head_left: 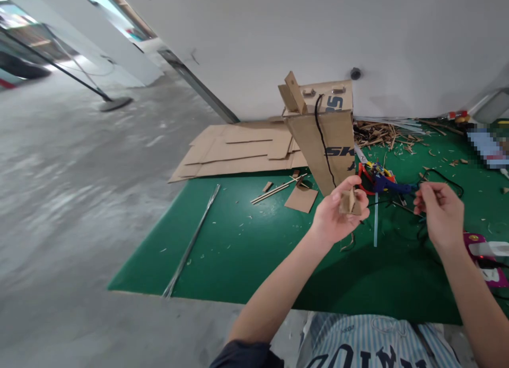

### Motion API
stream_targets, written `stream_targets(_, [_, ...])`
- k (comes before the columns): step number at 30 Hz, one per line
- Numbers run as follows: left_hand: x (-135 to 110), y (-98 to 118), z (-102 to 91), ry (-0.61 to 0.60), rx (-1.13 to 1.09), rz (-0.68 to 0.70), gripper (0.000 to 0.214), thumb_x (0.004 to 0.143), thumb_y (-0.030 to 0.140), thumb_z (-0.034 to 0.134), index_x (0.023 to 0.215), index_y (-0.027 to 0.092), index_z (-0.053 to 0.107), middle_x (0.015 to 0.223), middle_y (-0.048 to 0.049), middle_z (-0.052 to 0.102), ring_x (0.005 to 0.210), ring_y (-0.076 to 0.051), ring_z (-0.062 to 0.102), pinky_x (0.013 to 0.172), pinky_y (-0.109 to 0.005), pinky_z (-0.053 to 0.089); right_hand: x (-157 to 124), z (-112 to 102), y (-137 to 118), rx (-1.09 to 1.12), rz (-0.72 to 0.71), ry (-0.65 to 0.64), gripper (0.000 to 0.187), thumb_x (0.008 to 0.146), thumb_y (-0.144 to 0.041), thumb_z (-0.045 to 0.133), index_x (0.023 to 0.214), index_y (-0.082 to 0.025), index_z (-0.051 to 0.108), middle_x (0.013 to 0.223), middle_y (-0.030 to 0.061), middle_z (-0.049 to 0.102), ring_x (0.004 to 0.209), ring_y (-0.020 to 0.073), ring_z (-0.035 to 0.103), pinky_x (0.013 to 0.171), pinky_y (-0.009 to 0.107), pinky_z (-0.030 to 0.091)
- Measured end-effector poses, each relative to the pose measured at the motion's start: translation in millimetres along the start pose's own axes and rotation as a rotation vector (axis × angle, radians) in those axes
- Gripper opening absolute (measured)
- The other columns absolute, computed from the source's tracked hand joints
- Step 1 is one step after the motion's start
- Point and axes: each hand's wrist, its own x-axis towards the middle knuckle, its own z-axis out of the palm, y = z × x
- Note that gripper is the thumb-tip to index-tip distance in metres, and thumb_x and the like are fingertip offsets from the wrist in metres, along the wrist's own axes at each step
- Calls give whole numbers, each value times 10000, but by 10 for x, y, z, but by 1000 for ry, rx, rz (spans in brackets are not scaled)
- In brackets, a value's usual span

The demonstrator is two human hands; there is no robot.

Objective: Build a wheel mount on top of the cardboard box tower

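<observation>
My left hand (338,211) is shut on a small folded piece of brown cardboard (350,202), held in front of a tall cardboard box structure (320,129). My right hand (439,214) hangs to the right, thumb and forefinger pinched, with nothing visible between them. A blue hot glue gun (392,185) lies beyond that hand, beside red-handled scissors (365,177). A thin blue glue stick (376,219) lies between my hands. Black cable (441,176) loops on the green cutting mat (222,241) near my right hand.
A long metal rod (191,241) lies on the mat's left side. Flat cardboard sheets (238,150) rest behind the mat. Wood shavings (382,134) pile at the back, below a white wall (278,39). A magenta object (483,256) sits at the right. Concrete floor (79,187) spreads left.
</observation>
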Motion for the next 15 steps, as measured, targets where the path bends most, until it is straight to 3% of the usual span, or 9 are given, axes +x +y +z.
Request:
stream_targets(3, [-115, 184, -47, -11, 21, 73, 485, 561, 425, 892, 937, 218, 667, 637, 28, 627, 467, -60, 345, 439, -210, 230, 200, -168, -153, 122, -41, 172, 174, 781, -381, 751, 808, -230, 669, 691, -27, 599, 529, 96, 563, 410, 233, 462])
stream_targets(5, [-212, 313, -90, 3, 26, 131, 460, 562, 427, 895, 890, 211, 655, 603, 44, 605, 452, -51, 315, 435, -204, 231, 341, -318, -273, 237, 22, 298, 93, 764, -262, 751, 718, -256, 671, 654, -23, 578, 493, 76, 541, 402, 230, 441])
stream_targets(9, [-406, 539, -245, 105, 46, 221, 491, 552, 403, 909, 917, 209, 645, 597, 62, 585, 447, -39, 288, 435, -202, 232, 535, -647, -440, 542, 137, 415, 376, 857, -65, 595, 551, -274, 662, 620, -10, 604, 423, -16, 447, 342, 70, 319])
stream_targets(10, [-453, 590, -301, 130, 52, 243, 503, 545, 403, 912, 924, 211, 642, 601, 65, 585, 445, -38, 285, 434, -206, 232, 563, -727, -463, 523, 121, 428, 419, 860, -40, 576, 533, -286, 666, 691, 14, 679, 492, 6, 546, 350, 60, 338])
stream_targets(11, [-501, 639, -363, 156, 60, 262, 510, 541, 399, 912, 929, 212, 638, 605, 68, 585, 445, -37, 283, 434, -211, 230, 588, -805, -480, 348, 80, 445, 432, 878, -56, 556, 546, -300, 685, 838, 29, 752, 647, 65, 674, 358, 83, 376])
stream_targets(12, [-550, 687, -429, 179, 69, 275, 514, 540, 392, 909, 935, 213, 634, 609, 69, 588, 444, -37, 285, 434, -217, 230, 613, -881, -494, 22, 41, 489, 443, 905, -77, 509, 584, -305, 712, 1026, 30, 777, 850, 135, 742, 362, 112, 399])
stream_targets(13, [-601, 734, -498, 202, 75, 293, 514, 540, 386, 904, 938, 211, 629, 609, 71, 590, 443, -38, 290, 433, -221, 229, 640, -954, -506, -456, 38, 501, 485, 930, -74, 419, 629, -286, 734, 1215, 18, 745, 1054, 184, 728, 366, 127, 397])
stream_targets(14, [-652, 778, -567, 229, 79, 309, 515, 544, 376, 898, 947, 208, 625, 621, 71, 601, 447, -39, 302, 436, -225, 231, 671, -1022, -517, -1058, 112, 426, 513, 932, -50, 356, 727, -294, 759, 1367, -16, 672, 1198, 198, 669, 373, 130, 395])
stream_targets(15, [-704, 817, -633, 256, 81, 326, 519, 548, 370, 892, 959, 202, 624, 634, 68, 615, 451, -41, 317, 437, -226, 233, 702, -1084, -527, -1471, 181, 341, 509, 927, -41, 347, 836, -296, 778, 1457, 1, 605, 1280, 219, 611, 360, 138, 383])
